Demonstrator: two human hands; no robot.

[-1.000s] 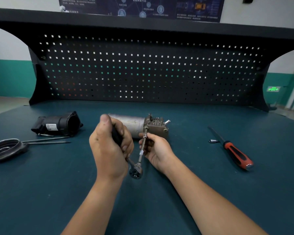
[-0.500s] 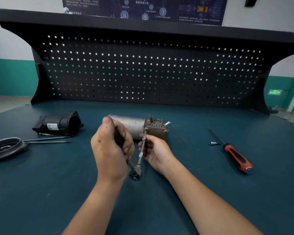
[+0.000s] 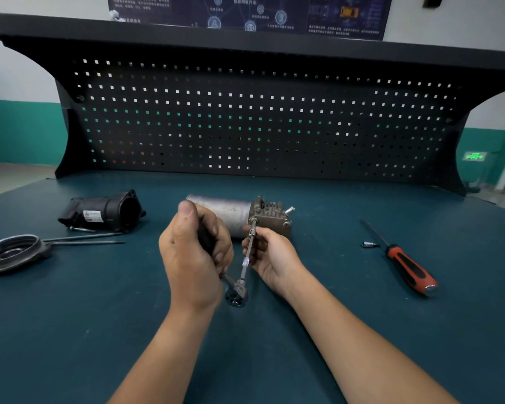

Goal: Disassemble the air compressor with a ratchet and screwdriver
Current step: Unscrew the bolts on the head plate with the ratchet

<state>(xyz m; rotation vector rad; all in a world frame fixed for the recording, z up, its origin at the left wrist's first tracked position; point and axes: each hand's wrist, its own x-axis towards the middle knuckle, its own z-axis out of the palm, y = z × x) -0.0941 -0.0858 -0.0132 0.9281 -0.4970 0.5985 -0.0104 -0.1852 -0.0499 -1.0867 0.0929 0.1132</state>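
My left hand (image 3: 193, 258) wraps the ratchet (image 3: 236, 293) handle. My right hand (image 3: 271, 255) pinches its extension bar, whose tip sits on a bolt of the air compressor (image 3: 225, 211) just beyond my fingers. Pulled off-axis, I judge the socket could slip, or the unclamped compressor could roll on the smooth teal bench (image 3: 70, 330). A pegboard (image 3: 245, 121) stands behind.

Head-worn camera, facing forward and down, close over the workbench (image 3: 70, 330).
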